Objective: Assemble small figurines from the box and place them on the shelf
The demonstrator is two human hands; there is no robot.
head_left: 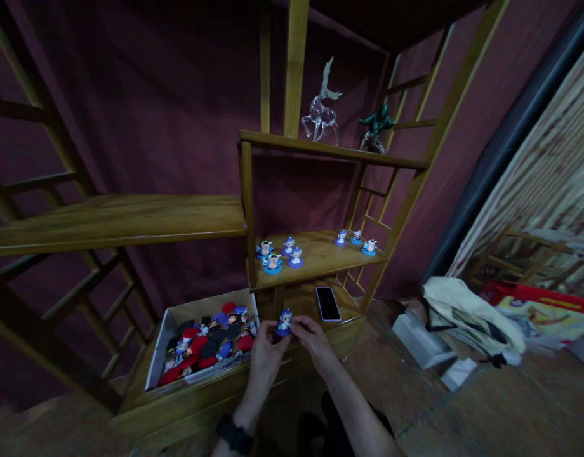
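Note:
Between my two hands is a small purple-and-white figurine (285,320) on a round purple base, held upright in front of the lower shelf. My left hand (267,350) pinches it from the left, and my right hand (311,336) grips its right side with the fingertips. To the left stands a white cardboard box (155,355) heaped with figurines on red, black and blue bases. On the shelf above are several like figurines, among them a purple one (296,257) and a blue-based one (273,263) at the left, and another purple one (340,238) farther right.
A phone (328,303) lies on the lower shelf, right of my hands. Higher up stand a clear deer ornament (321,114) and a green statuette (378,129). The wooden shelf unit (296,70) has upright posts. White boxes (423,339) and a pale bag (468,317) sit on the floor.

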